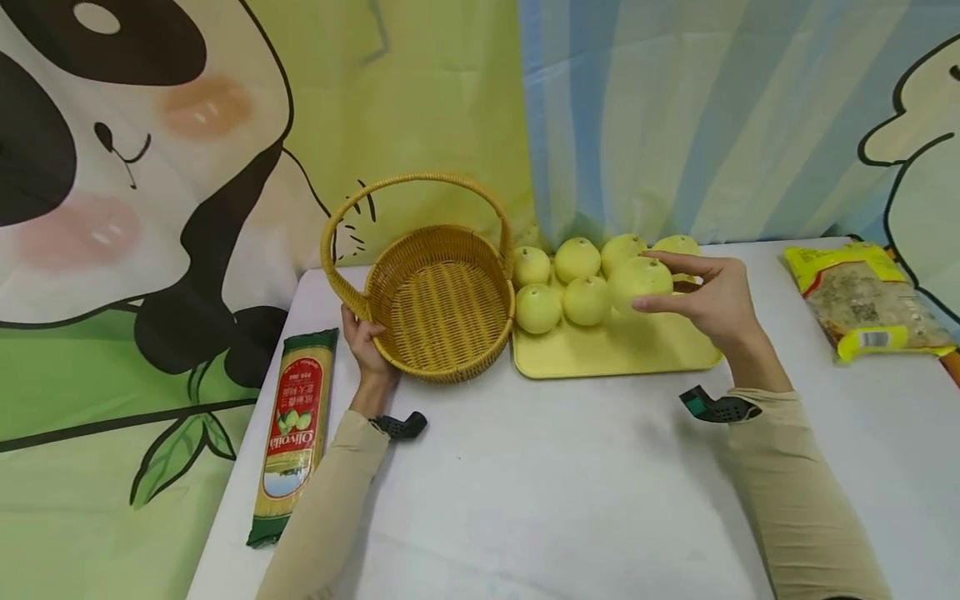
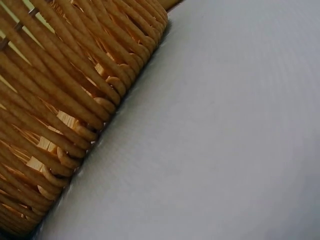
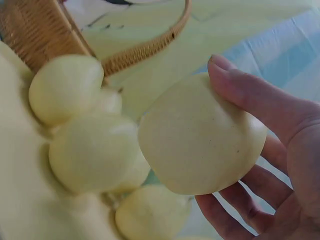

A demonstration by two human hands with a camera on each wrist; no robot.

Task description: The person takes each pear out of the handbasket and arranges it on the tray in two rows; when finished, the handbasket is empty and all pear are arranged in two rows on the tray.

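Observation:
A round pale-yellow pear [image 3: 200, 135] is in my right hand [image 1: 716, 300], gripped between thumb and curled fingers. In the head view, this pear appears over the right part of a yellow tray [image 1: 622, 354]. Several more pears [image 1: 538, 308] sit in two rows on that tray. My left hand [image 1: 367, 346] holds the left side of a woven basket [image 1: 442, 312] near the foot of its tall handle, thumb over the rim; its other fingers are hidden. Nothing lies inside the basket. The left wrist view shows the basket's woven wall [image 2: 75, 95] standing against the white tabletop.
A pack of spaghetti [image 1: 292, 433] lies left of the basket, beside my left forearm. At the far right is a yellow-and-clear bag [image 1: 866, 300] of dry food. The white table [image 1: 540, 483] backs onto a printed cloth [image 1: 420, 92] with a panda picture.

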